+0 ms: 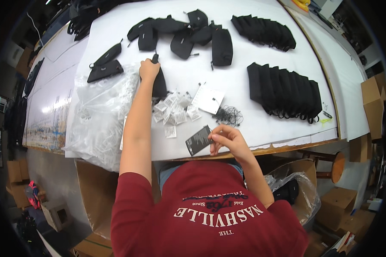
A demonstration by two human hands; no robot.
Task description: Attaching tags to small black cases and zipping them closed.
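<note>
My left hand point(149, 69) reaches far over the table, its fingers closed around the end of a black pouch point(160, 85) that lies partly hidden behind my wrist. Near the front edge, my right hand point(224, 139) pinches the corner of a dark printed hang tag point(198, 140). Small white tags point(174, 110) lie in a loose heap between my hands. Beside them are a white card point(209, 100) and a tangle of black tag strings point(228, 116).
Black pouches point(182, 45) lie scattered at the far side. Overlapping rows of pouches point(283, 91) occupy the right. A clear plastic bag point(99, 115) slumps over the left front edge. Cardboard boxes point(338, 204) and a wooden stool point(336, 167) stand below the table.
</note>
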